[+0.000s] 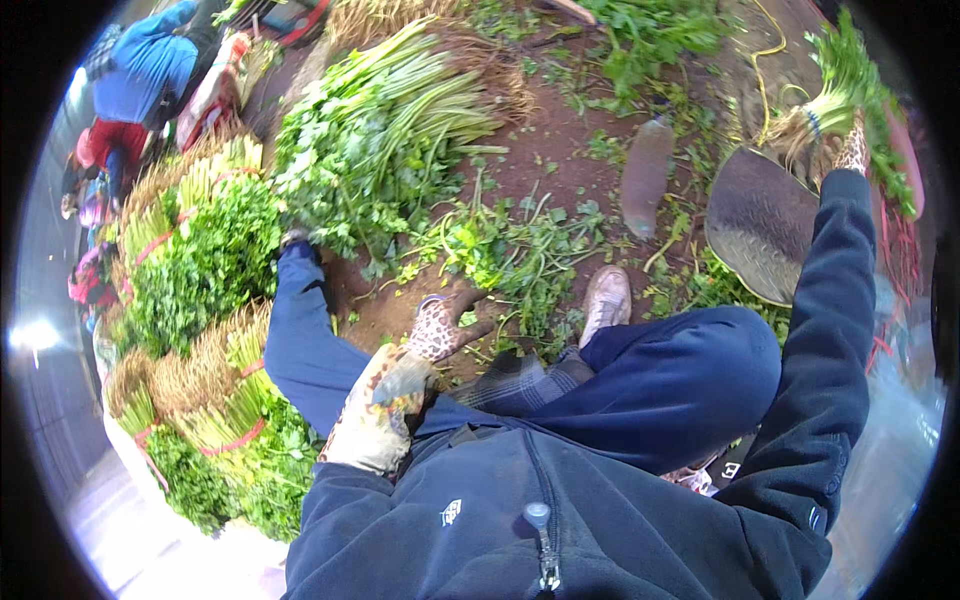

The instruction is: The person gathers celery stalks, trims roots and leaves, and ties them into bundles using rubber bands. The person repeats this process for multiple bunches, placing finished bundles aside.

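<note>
My left hand [448, 324], in a glove with a leopard-print back and dark palm side, is held above the ground between my legs, its fingers apart and nothing in them. Far out to the right, my right hand [849, 154], gloved alike, grips a bunch of leafy celery [829, 109] near its roots. A blue band ties this bunch, whose leaves point up and away; its lower end is partly hidden. Beneath it lies a worn metal plate [761, 221] with a raised tread pattern. A large loose pile of celery [390, 127] lies ahead, its roots to the right.
Bundles of celery with red bands [202, 262] are stacked at the left. Loose leaves and stems [517, 240] litter the ground around my shoe [607, 296]. More greens [652, 45] and a yellow cord [763, 82] lie ahead. A person in blue [150, 67] bends at the upper left.
</note>
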The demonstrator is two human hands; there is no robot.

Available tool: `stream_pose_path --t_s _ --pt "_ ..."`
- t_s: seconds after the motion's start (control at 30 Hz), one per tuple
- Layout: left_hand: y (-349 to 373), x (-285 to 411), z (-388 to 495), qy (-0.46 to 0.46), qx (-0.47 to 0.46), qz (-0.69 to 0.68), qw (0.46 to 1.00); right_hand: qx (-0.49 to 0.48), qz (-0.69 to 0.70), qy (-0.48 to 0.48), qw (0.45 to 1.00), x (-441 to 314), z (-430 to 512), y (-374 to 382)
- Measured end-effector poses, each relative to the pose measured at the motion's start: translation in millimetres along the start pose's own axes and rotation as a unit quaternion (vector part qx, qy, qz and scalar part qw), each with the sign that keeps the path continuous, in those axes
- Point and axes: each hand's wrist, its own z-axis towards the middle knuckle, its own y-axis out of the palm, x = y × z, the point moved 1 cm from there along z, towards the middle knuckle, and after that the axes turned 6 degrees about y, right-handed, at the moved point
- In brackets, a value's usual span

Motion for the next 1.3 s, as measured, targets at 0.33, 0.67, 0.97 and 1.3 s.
stream_pose_path --t_s 0.33,0.67,0.97,1.3 --pt "-26.4 -43.0 35.3 0.021 0.122 -0.019 0.992 -0.568 -0.392 -0.433 0.58 75.8 -245.3 210.4" --pt "-141.6 -92.1 105.0 0.033 0.3 0.058 0.952 -0.576 -0.225 0.103 0.779 360.2 -376.8 279.9" --pt "-239.0 -83.9 260.3 0.058 0.269 0.238 0.932 -0.41 0.009 0.375 0.831 417.2 -329.4 327.5" --pt "-200.1 -87.6 280.5 0.015 0.177 0.375 0.91 -0.427 0.106 0.37 0.818 432.5 -322.7 355.8"
